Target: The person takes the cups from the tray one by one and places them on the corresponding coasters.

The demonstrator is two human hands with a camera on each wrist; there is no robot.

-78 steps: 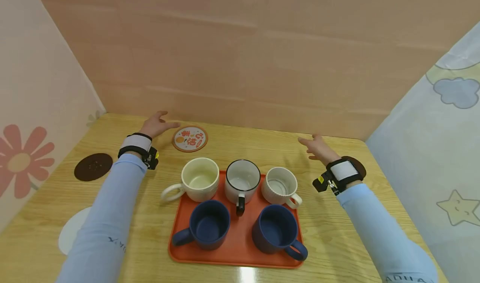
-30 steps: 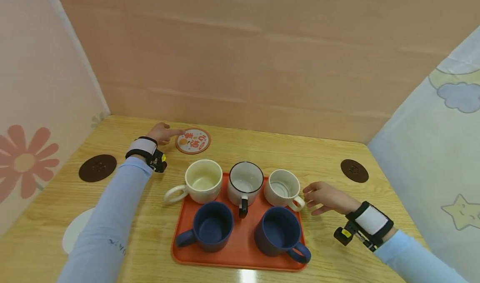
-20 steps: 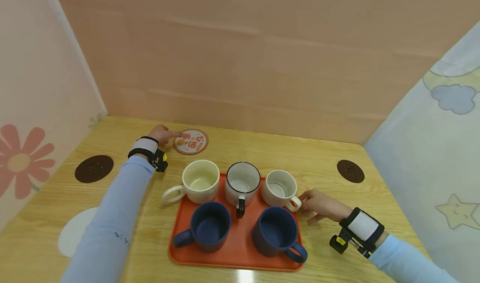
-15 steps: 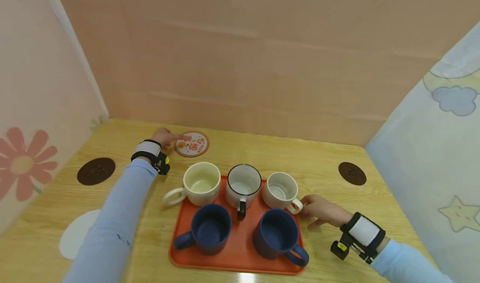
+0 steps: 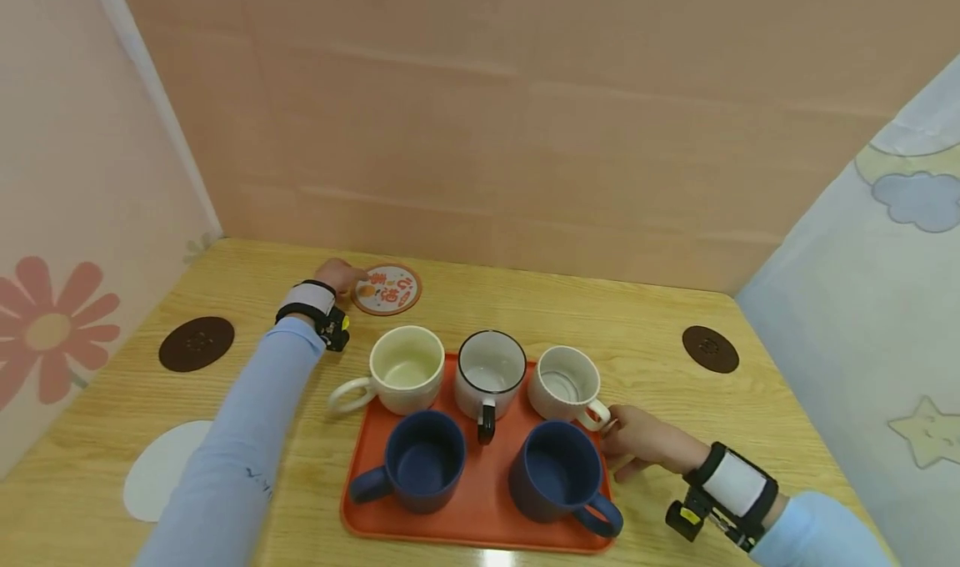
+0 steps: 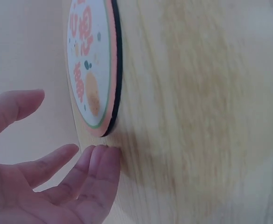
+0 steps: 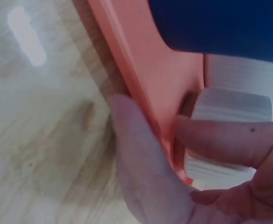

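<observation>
Likely light, breakable: ribbed cup (image 5: 559, 388), best held by handle (image 5: 596, 417) | right hand (image 5: 641, 439) there, grip unclear | left hand (image 5: 340, 276) relaxed beside coaster (image 5: 389, 290), upper left

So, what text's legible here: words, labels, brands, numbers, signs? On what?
"心想": orange-rimmed coaster
"事": same coaster; its other print is cut off or too small to read.
Left sleeve: dark marks, too blurred.
Left brown coaster, right brown coaster: faint marks, too small.
</observation>
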